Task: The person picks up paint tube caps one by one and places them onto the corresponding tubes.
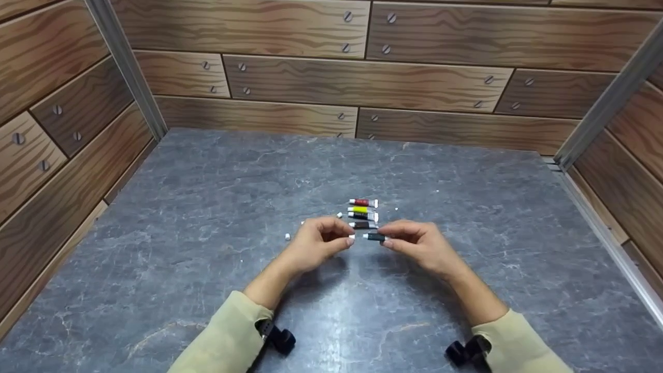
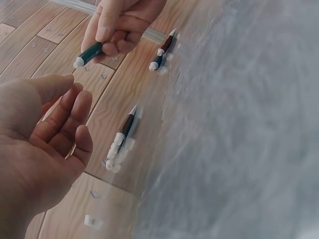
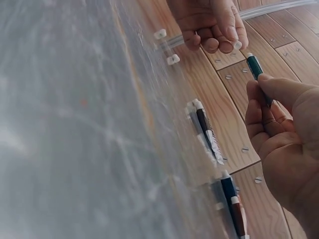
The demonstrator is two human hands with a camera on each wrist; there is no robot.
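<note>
holding a small paint-style tube and its likely cap face to face, a person works with both bare hands above a grey marbled table (image 1: 207,181). from where i stand, the left hand (image 1: 316,244) pinches a white cap (image 1: 351,237) between thumb and forefinger, the other fingers loosely bent. the right hand (image 1: 422,246) grips the rear part of a dark green tube (image 1: 375,237) between thumb and fingers, leaving its white tip bare and pointing at the cap. a narrow gap parts the two; they do not touch.

just beyond the hands, four tubes lie roughly in a row: a brown tube (image 1: 364,225) nearest, then a black tube (image 1: 358,215), a yellow tube (image 1: 358,210) and a red tube (image 1: 361,202). one loose cap (image 1: 288,237) sits to the left of the left hand, and a second cap (image 1: 340,214) just past its knuckles.

whether the cap is coming off or going on, i cannot tell. either way, i judge good handling means a light pinch on so small a cap, tip and cap in one straight line, and a firm but gentle right grip, since squeezing a soft body could push its contents out.
</note>
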